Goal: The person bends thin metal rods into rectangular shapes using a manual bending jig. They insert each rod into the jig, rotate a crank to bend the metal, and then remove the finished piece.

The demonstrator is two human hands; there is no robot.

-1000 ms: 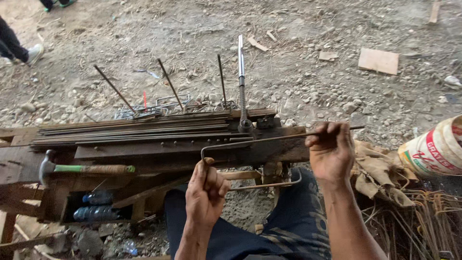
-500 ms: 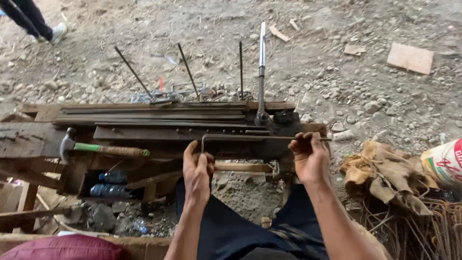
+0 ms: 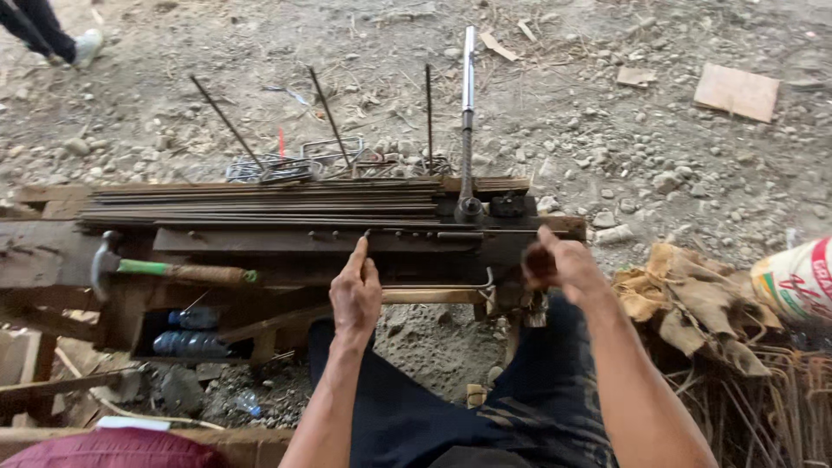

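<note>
I sit at a low wooden bench (image 3: pixel 52 260). My left hand (image 3: pixel 355 295) grips a thin bent steel rod (image 3: pixel 433 233) that lies along the bench's front, with the index finger pointing up at the rod's bent end. My right hand (image 3: pixel 562 264) is motion-blurred and closed around the rod's right end at the bench corner. Just behind the rod an upright metal bending lever (image 3: pixel 468 113) stands in its base on the bench.
A hammer with a green handle (image 3: pixel 178 270) lies on the bench at left, and a bundle of straight rods (image 3: pixel 260 206) along its back. Bent rods (image 3: pixel 303 160) pile up behind. Plastic bottles (image 3: pixel 186 331) lie underneath. Burlap (image 3: pixel 685 303), a white sack (image 3: pixel 797 277) and rusty rods (image 3: pixel 763 407) sit at right. Another person's legs (image 3: pixel 39 26) are far left.
Both hands lowered the bent rod from above the bench onto its front edge. My right hand shifted in towards the bench corner and is now blurred.
</note>
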